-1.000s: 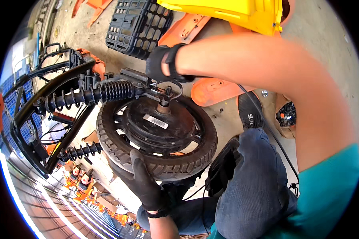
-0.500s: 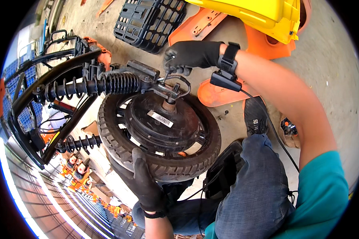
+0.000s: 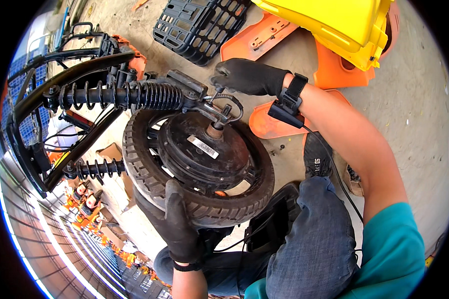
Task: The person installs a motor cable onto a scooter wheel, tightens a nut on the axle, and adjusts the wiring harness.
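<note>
A black hub-motor wheel [image 3: 204, 149] with a knobbly tyre lies tilted before me, its axle end up. My left hand [image 3: 177, 224], in a black glove, grips the tyre's near edge, thumb on top and fingers underneath. Above the axle, my gloved right hand [image 3: 249, 77] is closed on a thin metal tool [image 3: 216, 93]; most of it is hidden by the fingers. The tool's tip reaches down to the axle bracket [image 3: 207, 107]. A sheathed cable [image 3: 237, 104] loops beside the bracket. The coil-spring shock absorber [image 3: 129, 97] runs from there to the black frame [image 3: 27, 109].
A black plastic basket [image 3: 199, 30], orange panels [image 3: 257, 37] and a yellow plastic body part [image 3: 334, 25] lie beyond my right hand. A second coil spring [image 3: 102, 169] sits left of the tyre. My knee [image 3: 312, 239] and a trailing cable [image 3: 336, 172] are at the near right.
The view has shifted a little. My right hand stays at the axle bracket with the tool, its wrist turned slightly. My left hand still grips the tyre.
</note>
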Demonstrator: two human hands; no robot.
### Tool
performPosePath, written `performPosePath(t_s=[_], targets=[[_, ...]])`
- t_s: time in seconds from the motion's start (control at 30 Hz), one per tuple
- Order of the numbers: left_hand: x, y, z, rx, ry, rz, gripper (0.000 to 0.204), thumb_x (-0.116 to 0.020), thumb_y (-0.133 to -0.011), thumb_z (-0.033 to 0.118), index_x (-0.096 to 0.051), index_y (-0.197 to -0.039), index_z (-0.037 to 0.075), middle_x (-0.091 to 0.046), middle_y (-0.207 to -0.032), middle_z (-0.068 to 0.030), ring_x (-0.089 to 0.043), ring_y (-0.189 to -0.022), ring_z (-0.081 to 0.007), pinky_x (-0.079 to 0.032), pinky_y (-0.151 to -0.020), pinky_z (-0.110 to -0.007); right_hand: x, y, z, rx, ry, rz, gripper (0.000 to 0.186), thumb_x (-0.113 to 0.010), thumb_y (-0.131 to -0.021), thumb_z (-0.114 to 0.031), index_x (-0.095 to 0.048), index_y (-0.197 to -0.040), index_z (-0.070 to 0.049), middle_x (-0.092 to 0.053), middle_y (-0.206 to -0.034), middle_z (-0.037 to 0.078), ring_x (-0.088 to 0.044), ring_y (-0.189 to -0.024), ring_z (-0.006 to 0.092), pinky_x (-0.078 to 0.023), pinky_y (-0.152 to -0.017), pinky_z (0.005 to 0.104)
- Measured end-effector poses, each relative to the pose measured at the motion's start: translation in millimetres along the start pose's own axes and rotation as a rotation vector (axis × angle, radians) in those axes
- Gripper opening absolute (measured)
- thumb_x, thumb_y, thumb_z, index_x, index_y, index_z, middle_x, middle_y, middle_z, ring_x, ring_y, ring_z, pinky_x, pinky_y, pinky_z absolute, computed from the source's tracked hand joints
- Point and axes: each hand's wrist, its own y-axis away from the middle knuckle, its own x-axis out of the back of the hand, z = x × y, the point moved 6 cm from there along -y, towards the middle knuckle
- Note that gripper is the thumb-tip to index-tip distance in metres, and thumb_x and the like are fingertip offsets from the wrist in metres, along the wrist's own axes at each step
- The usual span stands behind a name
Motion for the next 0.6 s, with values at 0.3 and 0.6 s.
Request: performPosePath(t_s=[0.3,0.6], targets=[[-3,0,9,-0.068,-0.101,0.000,0.061,-0.057,-0.090,0.015,-0.032,-0.143,-0.005,-0.047,-0.135,-0.0163,-0.048,-0.121,-0.0240,-0.036,-0.106,-0.037,-1,0,2,0.002,-0.012,0.007,0.043,-0.049,-0.097,-0.041,-0.062,-0.096,0.000,-0.062,-0.084,0.017,-0.057,-0.077,0.0274,-0.046,-0.076,0.0392],[0,0,-2,0.023,0.036,0.005,0.061,-0.057,-0.091,0.011,-0.031,-0.144,-0.004,-0.046,-0.137,-0.0161,-0.048,-0.122,-0.0236,-0.036,-0.106,-0.037,-1,-4,-1,-0.073,0.052,0.019,0.049,-0.050,-0.096,-0.047,-0.064,-0.091,0.000,-0.061,-0.078,0.018,-0.057,-0.072,0.0279,-0.046,-0.073,0.0408]])
